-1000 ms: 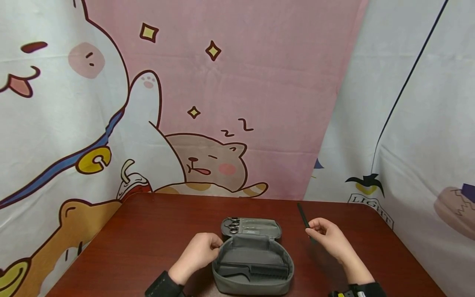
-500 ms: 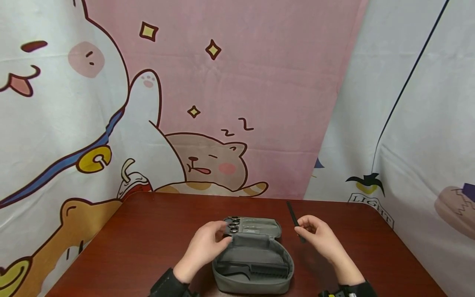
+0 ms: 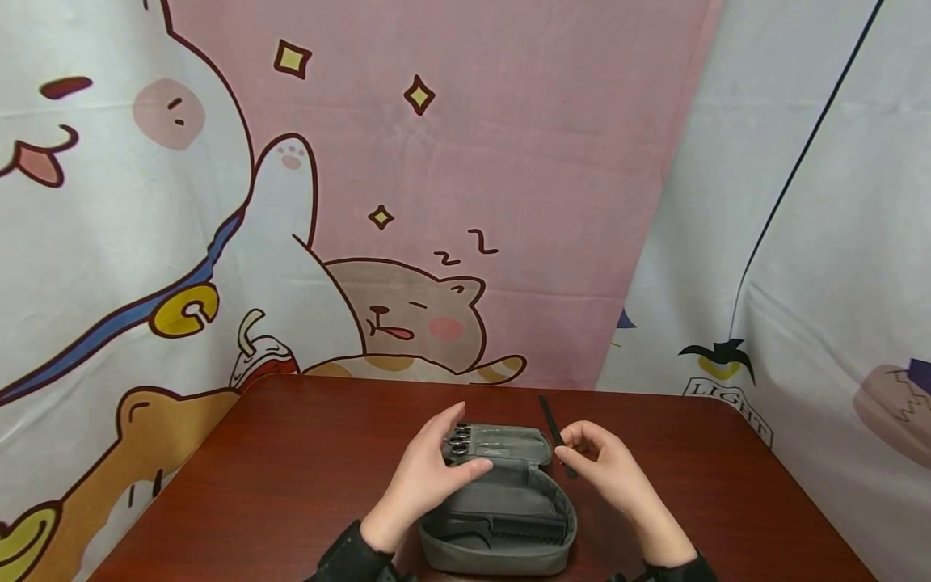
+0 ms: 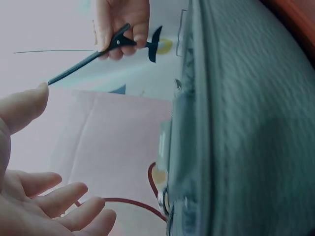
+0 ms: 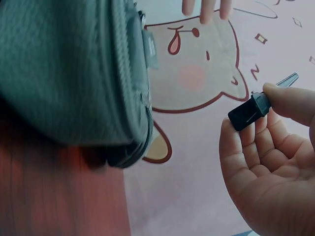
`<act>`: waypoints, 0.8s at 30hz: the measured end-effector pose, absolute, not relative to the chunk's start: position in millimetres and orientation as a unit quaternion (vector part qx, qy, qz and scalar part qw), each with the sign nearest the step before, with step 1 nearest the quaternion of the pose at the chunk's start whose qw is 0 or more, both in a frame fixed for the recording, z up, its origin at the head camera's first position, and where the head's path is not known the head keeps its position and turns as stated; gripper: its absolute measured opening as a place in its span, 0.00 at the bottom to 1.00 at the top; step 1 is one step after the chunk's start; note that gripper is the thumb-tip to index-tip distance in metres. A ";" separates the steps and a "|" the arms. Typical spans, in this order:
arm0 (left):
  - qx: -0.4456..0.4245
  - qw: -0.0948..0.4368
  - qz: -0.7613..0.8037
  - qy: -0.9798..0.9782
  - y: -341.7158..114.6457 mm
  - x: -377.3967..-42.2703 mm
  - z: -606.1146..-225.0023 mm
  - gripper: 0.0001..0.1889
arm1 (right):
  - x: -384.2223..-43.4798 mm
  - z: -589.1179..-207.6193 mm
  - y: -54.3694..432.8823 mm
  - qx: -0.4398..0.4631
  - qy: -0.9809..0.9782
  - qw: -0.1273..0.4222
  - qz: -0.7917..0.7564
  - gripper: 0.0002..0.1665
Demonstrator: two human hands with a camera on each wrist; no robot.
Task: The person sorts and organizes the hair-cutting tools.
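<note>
A slim black hair clip (image 3: 549, 420) is pinched between the thumb and fingers of my right hand (image 3: 604, 469), just right of the grey zip case (image 3: 502, 559). In the left wrist view the hair clip (image 4: 78, 65) shows its long jaw and short lever. My left hand (image 3: 425, 469) holds nothing; its thumb and fingers are spread over the left side of the case, near the raised lid (image 3: 520, 440). Scissor finger rings (image 3: 460, 440) show at the lid's left, beside a clear pocket. A black comb (image 3: 527, 530) lies inside the case, its handle pointing left.
The case stands on a reddish-brown table (image 3: 313, 477), near its front. Behind the table hangs a cloth (image 3: 545, 202) printed with cartoon animals. Dark sleeves cover both forearms.
My left hand has left the case's left edge, moved up and right, and spread its fingers. My right hand has brought the hair clip leftward, closer to the case.
</note>
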State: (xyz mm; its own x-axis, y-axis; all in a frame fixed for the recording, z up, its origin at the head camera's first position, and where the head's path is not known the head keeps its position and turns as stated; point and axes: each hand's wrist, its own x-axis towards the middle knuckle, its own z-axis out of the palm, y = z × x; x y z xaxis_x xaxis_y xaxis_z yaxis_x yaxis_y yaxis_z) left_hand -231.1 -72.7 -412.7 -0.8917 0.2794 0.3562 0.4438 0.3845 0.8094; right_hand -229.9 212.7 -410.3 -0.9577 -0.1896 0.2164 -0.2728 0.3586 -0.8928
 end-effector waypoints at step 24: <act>-0.233 0.103 -0.620 -0.742 -31.5 -219.8 -403.0 0.42 | -210.5 -405.5 181.6 0.206 -0.797 0.060 0.565 0.09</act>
State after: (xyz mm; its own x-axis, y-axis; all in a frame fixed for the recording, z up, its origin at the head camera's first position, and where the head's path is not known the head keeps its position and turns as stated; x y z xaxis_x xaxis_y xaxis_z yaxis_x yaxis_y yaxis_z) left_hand -219.8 -31.5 -403.0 -0.8700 0.2181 0.4423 0.4739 0.1216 0.8722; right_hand -210.5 181.6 -405.5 -0.9078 -0.2614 0.3280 -0.3961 0.2766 -0.8756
